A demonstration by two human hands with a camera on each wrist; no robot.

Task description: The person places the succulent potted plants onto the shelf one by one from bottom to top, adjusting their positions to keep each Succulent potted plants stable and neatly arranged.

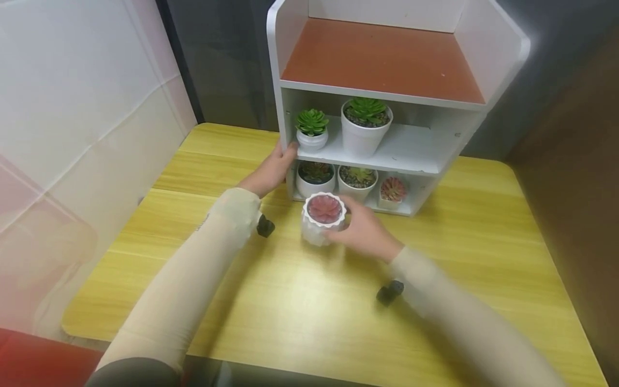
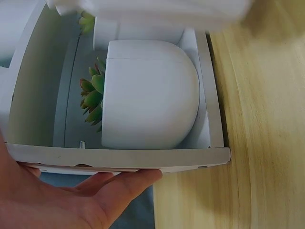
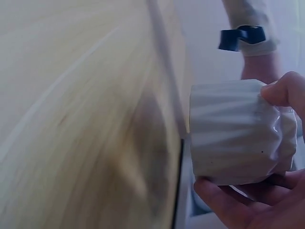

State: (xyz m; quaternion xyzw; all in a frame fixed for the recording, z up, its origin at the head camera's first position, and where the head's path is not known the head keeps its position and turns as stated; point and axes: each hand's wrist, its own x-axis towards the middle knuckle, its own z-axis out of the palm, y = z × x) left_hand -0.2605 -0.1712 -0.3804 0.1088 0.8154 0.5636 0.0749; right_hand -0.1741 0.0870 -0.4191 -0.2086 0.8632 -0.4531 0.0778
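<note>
In the head view, my right hand grips a white fluted pot with a pink succulent in it, held above the table in front of the shelf. The right wrist view shows the thumb on one side of the ridged pot and fingers on the opposite side. My left hand holds the left side panel of a white shelf unit. Its fingers lie along the panel's outer face in the left wrist view, while the thumb reaches the front edge in the head view.
The middle shelf holds a small green succulent and a larger potted one. Below stand a dark succulent pot, a pale green one and a small pink one. The yellow wooden table lies beneath.
</note>
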